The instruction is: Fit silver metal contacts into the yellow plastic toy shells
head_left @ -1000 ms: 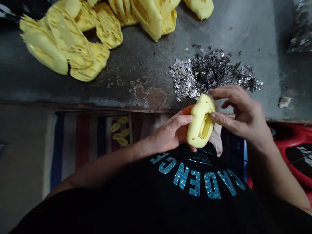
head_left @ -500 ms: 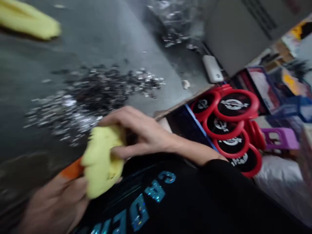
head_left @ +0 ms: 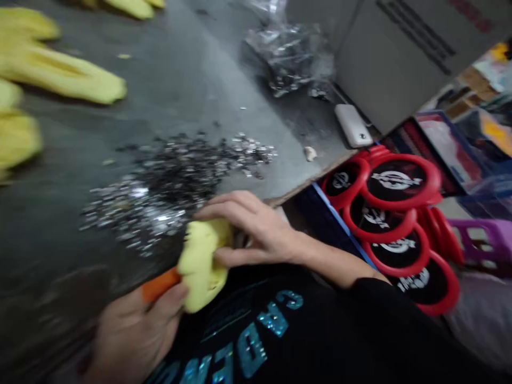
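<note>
A soft-looking yellow moulded piece point(head_left: 202, 272), with ridges along its upper edge, is held between both hands close to the black shirt. My left hand point(head_left: 140, 328) grips its left side; an orange covering point(head_left: 160, 285) shows on one finger. From the other side, my right hand point(head_left: 254, 229) closes on the piece, thumb against its face and fingers over the top edge. Just beyond the hands, a loose pile of small shiny metal bits point(head_left: 172, 181) lies on the grey table point(head_left: 188, 80).
More yellow pieces point(head_left: 76, 74) lie at the upper left. A clear plastic bag of shiny bits point(head_left: 288, 58) rests near a grey carton point(head_left: 396, 58). At the right are a white device point(head_left: 353, 125), red-rimmed black discs point(head_left: 396, 181) in a blue-edged box, and a purple plastic part point(head_left: 488, 242).
The view has shifted, so the hands and yellow piece appear farther right and more of the yellow pieces at the upper left shows. Both hands still hold the piece.
</note>
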The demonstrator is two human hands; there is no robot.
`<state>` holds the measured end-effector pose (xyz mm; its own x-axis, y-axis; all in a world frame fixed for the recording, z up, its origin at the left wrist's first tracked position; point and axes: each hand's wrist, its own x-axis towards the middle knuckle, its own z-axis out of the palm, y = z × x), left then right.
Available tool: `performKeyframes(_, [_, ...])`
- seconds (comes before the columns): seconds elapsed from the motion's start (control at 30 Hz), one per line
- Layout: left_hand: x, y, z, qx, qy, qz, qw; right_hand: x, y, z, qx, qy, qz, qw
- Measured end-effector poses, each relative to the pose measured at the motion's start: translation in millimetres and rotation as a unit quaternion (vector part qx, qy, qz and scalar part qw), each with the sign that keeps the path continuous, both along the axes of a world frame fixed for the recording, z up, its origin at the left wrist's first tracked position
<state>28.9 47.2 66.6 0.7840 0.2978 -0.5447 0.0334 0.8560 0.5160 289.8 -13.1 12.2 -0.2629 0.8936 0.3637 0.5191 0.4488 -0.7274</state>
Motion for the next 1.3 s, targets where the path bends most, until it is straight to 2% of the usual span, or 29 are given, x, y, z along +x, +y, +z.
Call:
performKeyframes(0.07, [5.2,-8.6,6.7,0.001,0.008,0.049,0.999,-3.6,-2.6,-3.9,-0.012,0.05,-0.006,0.999])
performKeyframes(0.13, [10.4,-16.6,1.1,-0.005,0.002,0.083,0.997,-11.0,-6.1,-6.5,-0.009,0.076,0.006,0.997])
performKeyframes(0.23, [6.4,-29.3,-24.9,-0.006,-0.014,0.109,0.994,-17.6,-14.5,-4.8,0.0,0.087,0.034,0.996])
performKeyframes(0.3, [-4.6,-37.2,-45.0,0.009,-0.025,0.126,0.992,-9.3,-18.4,-3.4,0.0,0.073,0.029,0.997])
performKeyframes(0.37, [-17.2,-41.8,-61.1,0.035,-0.047,0.151,0.987,12.3,-17.4,-5.7,0.007,0.032,-0.033,0.999])
performKeyframes(0.4, [-22.5,-42.6,-67.0,0.05,-0.058,0.168,0.983,26.8,-14.5,-8.7,0.013,-0.001,-0.093,0.996])
performKeyframes(0.47, [-29.3,-41.9,-74.5,0.076,-0.069,0.205,0.973,57.7,-4.8,-17.0,0.019,-0.081,-0.226,0.971])
performKeyframes(0.5, [-30.4,-41.1,-76.5,0.083,-0.065,0.222,0.969,71.6,1.3,-21.6,0.013,-0.118,-0.262,0.958])
performKeyframes(0.57, [-28.7,-40.2,-77.5,0.084,-0.044,0.249,0.964,91.9,13.8,-29.2,-0.003,-0.167,-0.289,0.943])
performKeyframes(0.67, [-20.7,-41.3,-72.1,0.102,-0.016,0.284,0.953,100.4,26.4,-32.9,-0.016,-0.229,-0.278,0.933])
performKeyframes(0.8, [-10.8,-42.0,-58.1,0.154,0.001,0.321,0.934,80.5,27.1,-26.1,0.04,-0.223,-0.281,0.933])
performKeyframes(0.9, [-7.3,-40.1,-53.2,0.163,-0.006,0.348,0.923,53.0,25.5,-23.2,0.055,-0.201,-0.201,0.957])
performKeyframes(1.0, [-7.8,-40.3,-56.4,0.165,-0.023,0.356,0.92,26.8,30.7,-27.2,0.042,-0.223,-0.13,0.965])
performKeyframes(1.17, [-15.2,-46.1,-68.9,0.163,-0.057,0.346,0.922,10.7,48.0,-36.3,0.029,-0.255,-0.162,0.953])
performKeyframes(1.3, [-17.9,-47.4,-71.4,0.139,-0.084,0.343,0.925,11.4,54.5,-32.7,0.018,-0.264,-0.15,0.953])
